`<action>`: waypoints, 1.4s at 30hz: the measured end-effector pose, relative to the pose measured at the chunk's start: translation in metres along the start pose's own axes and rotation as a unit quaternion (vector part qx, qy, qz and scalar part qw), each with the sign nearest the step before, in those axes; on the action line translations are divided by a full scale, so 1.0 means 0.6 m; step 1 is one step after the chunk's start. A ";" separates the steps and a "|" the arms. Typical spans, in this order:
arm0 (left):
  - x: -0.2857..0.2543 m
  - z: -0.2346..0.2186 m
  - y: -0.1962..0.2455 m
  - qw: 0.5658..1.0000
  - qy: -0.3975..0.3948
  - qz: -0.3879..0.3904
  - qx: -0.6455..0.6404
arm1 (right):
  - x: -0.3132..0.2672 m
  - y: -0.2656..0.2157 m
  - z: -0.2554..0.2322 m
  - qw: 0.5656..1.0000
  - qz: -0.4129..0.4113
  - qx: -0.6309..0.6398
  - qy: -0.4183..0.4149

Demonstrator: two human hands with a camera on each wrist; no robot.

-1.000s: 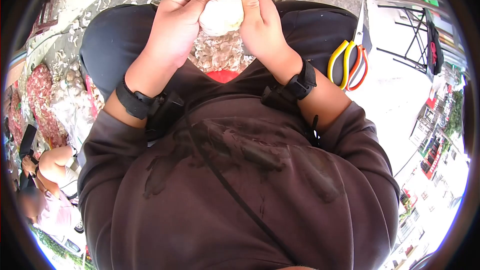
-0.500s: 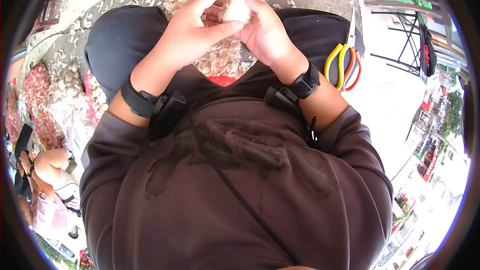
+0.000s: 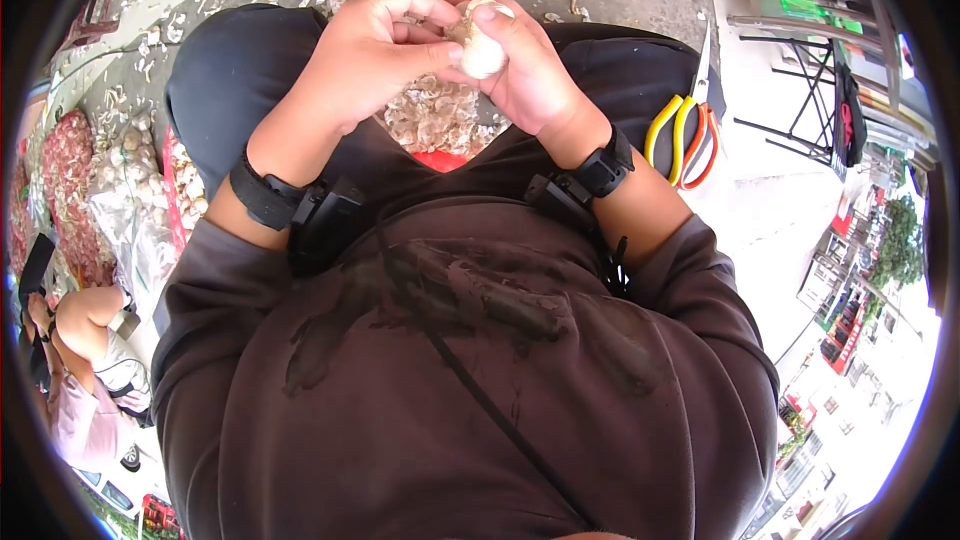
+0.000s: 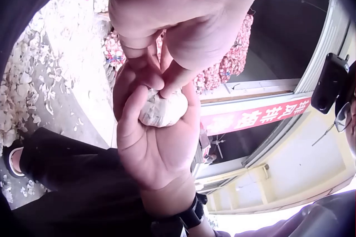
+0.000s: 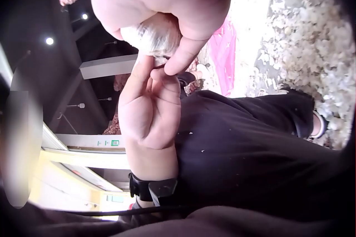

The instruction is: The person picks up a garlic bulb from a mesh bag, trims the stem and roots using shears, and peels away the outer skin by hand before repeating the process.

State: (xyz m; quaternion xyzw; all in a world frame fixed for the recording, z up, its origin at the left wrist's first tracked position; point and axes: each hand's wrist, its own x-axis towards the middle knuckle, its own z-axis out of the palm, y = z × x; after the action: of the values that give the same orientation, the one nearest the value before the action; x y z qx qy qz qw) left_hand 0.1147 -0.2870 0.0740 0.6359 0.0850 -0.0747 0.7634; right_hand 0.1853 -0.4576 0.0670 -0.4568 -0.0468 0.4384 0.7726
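Observation:
A whitish garlic bulb (image 3: 484, 56) is held between both hands over the lap. The right hand (image 3: 535, 75) grips it, thumb across its top and fingers curled behind. From the other side the left hand (image 3: 375, 45) pinches at one end of the bulb with thumb and fingertips. In the left wrist view the garlic bulb (image 4: 165, 110) sits in the right palm, left fingertips on its upper side. The right wrist view shows the left thumb and fingers (image 5: 146, 76) at the bulb's lower tip, where loose skin shows.
Scissors (image 3: 682, 135) with yellow and orange handles lie by the right thigh. Garlic skins (image 3: 435, 120) are heaped between the legs, and more litter the ground ahead. Mesh sacks (image 3: 72, 190) stand at the left near a seated person (image 3: 88, 420). A folding frame (image 3: 805, 90) is at the right.
The bulb has gone from being held between both thumbs to resting in the right hand, turned on its side. The left fingers have shifted to pinch its end, and both hands have lowered slightly.

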 end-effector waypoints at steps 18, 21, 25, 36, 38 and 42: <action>0.004 0.017 0.022 0.994 0.002 -0.082 0.069 | 0.003 0.003 -0.007 0.923 -0.248 -0.294 0.023; 0.001 0.007 0.019 0.995 -0.030 -0.088 -0.033 | -0.006 -0.003 0.005 0.869 -0.290 -0.397 0.059; -0.007 0.010 0.000 0.991 -0.079 -0.066 -0.089 | -0.029 -0.013 0.026 0.757 -0.429 -0.475 0.134; -0.023 0.006 0.025 0.969 -0.227 0.090 0.031 | -0.212 -0.165 -0.013 0.735 -0.375 -0.564 0.026; -0.024 0.018 0.019 0.997 -0.078 0.021 -0.007 | -0.303 -0.214 -0.035 0.886 -0.169 -0.425 0.070; -0.013 0.004 0.016 0.984 0.029 -0.006 0.177 | -0.442 -0.239 -0.122 0.942 0.182 -0.267 -0.090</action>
State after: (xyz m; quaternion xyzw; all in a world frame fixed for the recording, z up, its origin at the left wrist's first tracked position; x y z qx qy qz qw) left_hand 0.1093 -0.2874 0.0853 0.7621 0.0961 -0.0751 0.6359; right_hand 0.1490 -0.7259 0.2186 -0.6060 -0.1477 0.5819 0.5218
